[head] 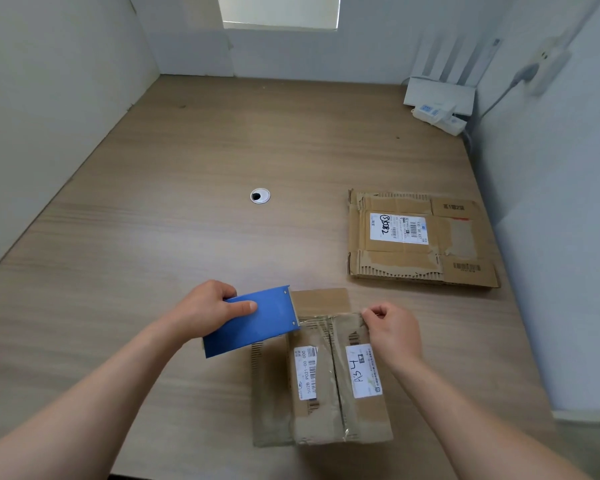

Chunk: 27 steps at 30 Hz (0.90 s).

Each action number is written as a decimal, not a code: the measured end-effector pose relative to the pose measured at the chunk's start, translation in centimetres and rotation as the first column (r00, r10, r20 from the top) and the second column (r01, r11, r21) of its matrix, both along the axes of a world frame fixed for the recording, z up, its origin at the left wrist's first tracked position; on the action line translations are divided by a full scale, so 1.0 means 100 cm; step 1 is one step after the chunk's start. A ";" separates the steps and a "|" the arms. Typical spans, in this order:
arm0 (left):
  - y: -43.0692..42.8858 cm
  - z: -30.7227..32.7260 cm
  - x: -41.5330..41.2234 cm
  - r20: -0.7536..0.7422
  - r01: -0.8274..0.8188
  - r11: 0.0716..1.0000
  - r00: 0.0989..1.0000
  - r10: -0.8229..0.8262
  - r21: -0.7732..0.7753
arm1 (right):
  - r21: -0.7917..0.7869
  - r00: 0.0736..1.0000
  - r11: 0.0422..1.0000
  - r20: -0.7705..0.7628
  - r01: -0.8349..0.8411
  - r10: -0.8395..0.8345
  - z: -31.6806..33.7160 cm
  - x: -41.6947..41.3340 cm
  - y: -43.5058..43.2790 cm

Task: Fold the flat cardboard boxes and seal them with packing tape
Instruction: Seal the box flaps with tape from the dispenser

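2 bare hands work over a folded cardboard box (326, 386) that sits on the wooden table (187, 202), close to the person and a little right of centre. The left hand (205, 311) is clamped around a blue tape dispenser (257, 320), thumb on its upper face, with its metal edge held at the box's far left corner. The right hand (394, 329) has its fingers curled at the far right corner, where it appears to pinch the end of a shiny strip of packing tape (321, 318) stretched across the box's far edge. Holding both ends this way probably keeps the tape taut so it lies flat.

The box's 2 top flaps meet along a centre seam and each carries a white label, so nothing inside can be seen. A further cardboard flap (321, 299) shows just beyond the far edge.

1 flat cardboard box (420, 237), not yet folded, lies well apart toward the right wall, likely waiting its turn. A round cable hole (260, 196) marks the table's middle, and a white router (440, 95) stands in the far right corner.
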<state>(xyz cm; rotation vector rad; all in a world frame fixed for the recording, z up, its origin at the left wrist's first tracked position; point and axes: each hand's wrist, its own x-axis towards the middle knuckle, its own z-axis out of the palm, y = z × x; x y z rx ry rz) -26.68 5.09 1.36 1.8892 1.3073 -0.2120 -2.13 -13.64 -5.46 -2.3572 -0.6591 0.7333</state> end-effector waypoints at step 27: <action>0.007 -0.008 -0.039 -0.174 0.107 0.968 0.982 -0.068 0.227 | -0.427 0.552 0.609 0.265 -0.668 0.791 -0.011 -0.037 -0.019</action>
